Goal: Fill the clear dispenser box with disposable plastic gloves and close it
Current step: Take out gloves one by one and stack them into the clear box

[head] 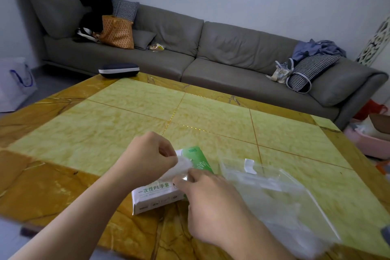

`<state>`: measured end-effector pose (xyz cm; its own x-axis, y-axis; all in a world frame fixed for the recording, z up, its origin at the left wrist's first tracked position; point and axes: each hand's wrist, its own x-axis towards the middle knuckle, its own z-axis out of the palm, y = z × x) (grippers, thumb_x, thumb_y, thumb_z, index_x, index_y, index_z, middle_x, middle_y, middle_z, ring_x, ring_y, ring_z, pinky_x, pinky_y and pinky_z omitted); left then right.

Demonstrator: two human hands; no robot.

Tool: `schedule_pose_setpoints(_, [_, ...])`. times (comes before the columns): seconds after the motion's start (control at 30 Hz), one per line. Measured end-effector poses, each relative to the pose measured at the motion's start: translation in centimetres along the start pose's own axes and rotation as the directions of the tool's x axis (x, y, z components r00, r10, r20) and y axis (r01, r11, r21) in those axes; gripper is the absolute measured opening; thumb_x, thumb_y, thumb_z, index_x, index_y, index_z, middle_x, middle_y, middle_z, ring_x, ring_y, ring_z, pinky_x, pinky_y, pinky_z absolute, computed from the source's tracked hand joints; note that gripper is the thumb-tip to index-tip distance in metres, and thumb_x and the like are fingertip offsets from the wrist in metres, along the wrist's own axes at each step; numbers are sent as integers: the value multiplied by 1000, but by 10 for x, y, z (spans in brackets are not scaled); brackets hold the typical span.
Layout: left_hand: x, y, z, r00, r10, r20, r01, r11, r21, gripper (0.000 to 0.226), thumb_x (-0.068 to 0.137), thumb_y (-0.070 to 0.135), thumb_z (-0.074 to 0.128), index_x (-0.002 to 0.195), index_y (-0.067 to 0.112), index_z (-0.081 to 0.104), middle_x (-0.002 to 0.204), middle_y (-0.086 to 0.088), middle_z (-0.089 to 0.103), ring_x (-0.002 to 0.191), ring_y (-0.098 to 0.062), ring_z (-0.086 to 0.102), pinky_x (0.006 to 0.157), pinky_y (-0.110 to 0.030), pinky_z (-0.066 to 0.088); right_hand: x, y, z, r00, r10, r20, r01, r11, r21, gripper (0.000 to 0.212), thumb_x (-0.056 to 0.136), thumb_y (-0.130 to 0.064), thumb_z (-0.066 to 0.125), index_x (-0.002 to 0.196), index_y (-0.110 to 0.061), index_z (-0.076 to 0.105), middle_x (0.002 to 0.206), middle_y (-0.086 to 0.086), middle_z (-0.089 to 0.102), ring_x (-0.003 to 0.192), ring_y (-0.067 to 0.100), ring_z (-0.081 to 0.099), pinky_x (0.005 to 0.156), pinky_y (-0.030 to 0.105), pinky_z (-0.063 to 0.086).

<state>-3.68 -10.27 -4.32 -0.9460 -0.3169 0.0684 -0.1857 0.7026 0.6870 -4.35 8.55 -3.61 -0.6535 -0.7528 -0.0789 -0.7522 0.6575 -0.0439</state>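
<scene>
A white and green pack of disposable gloves (155, 194) lies on the yellow marble table (126, 116) near its front edge. My left hand (147, 154) and my right hand (209, 198) are both over the pack, pinching a crumpled piece of clear plastic (179, 170) at its top opening. To the right lies the clear dispenser box (280, 192), flat on the table, with a small white tab (249, 165) at its far end. Loose clear plastic film (299, 230) rests on its near part. Whether the box is open I cannot tell.
A dark zip case (118, 69) sits at the table's far left corner. A grey sofa (211, 48) with bags and cushions runs behind the table. A white bag (14, 82) stands on the floor at left, a pink tub (367, 141) at right.
</scene>
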Motion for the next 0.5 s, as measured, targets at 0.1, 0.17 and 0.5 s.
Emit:
schedule_pose_setpoints(0.1, [1,1,-2,1000,-6,6,6,994,-113,12,87,27,77,76,29,79,74,17,75,71,1,71,72,-27,61,0,-2,3,1000,6,3,-6,1000,10,64,91,-17,61,151,-32,44,141,4,46,131,29,44,105,38,41])
schedule_pose_setpoints(0.17, [1,3,-3,1000,11,13,-8,981,-191,11,91,27,77,80,27,79,77,15,76,76,-1,72,80,-30,61,0,-3,4,1000,11,7,-11,1000,8,67,89,-17,61,152,-32,43,140,5,47,130,30,45,104,38,42])
schedule_pose_setpoints(0.5, [3,-26,-9,974,-120,194,106,991,83,31,90,30,73,118,30,58,118,10,60,106,-7,60,94,-33,53,23,-5,-11,963,202,-178,-158,959,234,34,101,-28,58,134,-21,51,119,-5,52,108,21,57,84,34,52])
